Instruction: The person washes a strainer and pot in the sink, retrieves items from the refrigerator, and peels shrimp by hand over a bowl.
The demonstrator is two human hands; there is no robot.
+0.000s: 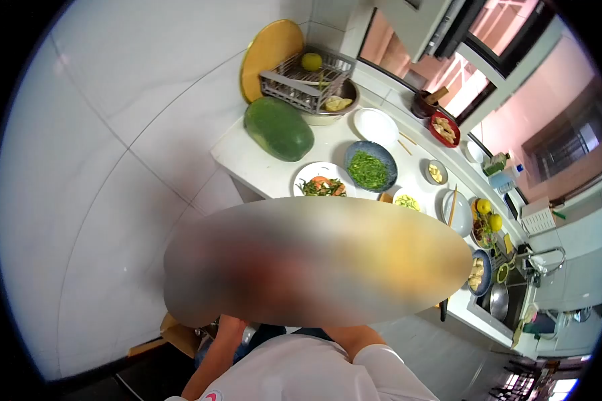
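Observation:
A large blurred patch covers the middle of the head view and hides both my hands. My two forearms run up from the bottom edge into the patch, so what my hands hold or touch cannot be made out. Just beyond the patch, a white plate (302, 175) holds green vegetables and orange-red pieces. Behind it stands a dark blue bowl (391, 164) of chopped greens (368, 168). A small bowl of pale green pieces (407, 201) is partly cut off by the patch.
A green melon (279, 129) lies at the counter's (237, 147) left end, before a grey dish rack (294, 87) and round yellow board (257, 57). A white plate (376, 126), small bowls and the sink (514, 304) are farther right. White tiled wall stands left.

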